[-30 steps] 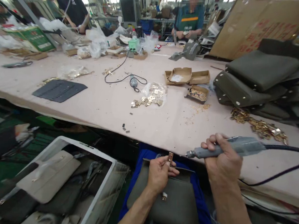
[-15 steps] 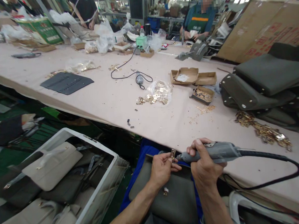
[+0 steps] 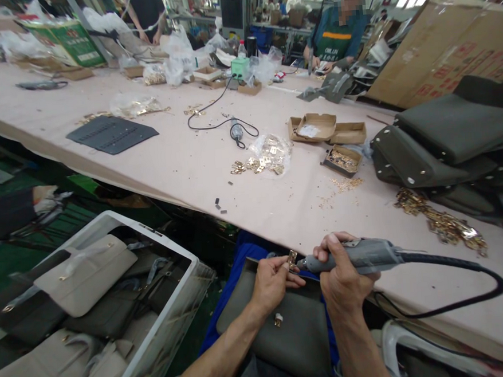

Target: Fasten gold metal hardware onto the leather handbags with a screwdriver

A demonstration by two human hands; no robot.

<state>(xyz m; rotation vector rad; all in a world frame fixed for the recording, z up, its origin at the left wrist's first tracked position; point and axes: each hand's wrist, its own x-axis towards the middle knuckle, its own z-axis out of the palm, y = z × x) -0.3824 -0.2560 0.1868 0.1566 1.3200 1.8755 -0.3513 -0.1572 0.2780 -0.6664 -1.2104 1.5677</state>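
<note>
My right hand [image 3: 346, 271] is wrapped round a grey electric screwdriver [image 3: 362, 255], its cable trailing off to the right. The screwdriver's tip points left and meets, or nearly meets, a small gold metal fitting [image 3: 292, 258]. Between thumb and fingers, my left hand [image 3: 273, 282] pinches that fitting at the top edge of a dark olive handbag [image 3: 288, 341]. The bag lies on my lap over blue cloth [image 3: 226, 322], with a small gold clasp [image 3: 278, 320] on its front. Exactly how the fitting sits against the bag is hidden by my fingers.
A white crate [image 3: 188, 267] of handbags stands at lower left. On the table [image 3: 182, 187] lie a bag of gold fittings [image 3: 270, 152], a small box of screws [image 3: 342, 160], loose gold hardware [image 3: 441, 221] and stacked olive bags [image 3: 454, 128]. A co-worker [image 3: 335, 33] sits across.
The camera view has shifted slightly. Both my hands, the screwdriver and the fitting keep nearly the same positions. The co-worker's hands across the table have moved a little lower.
</note>
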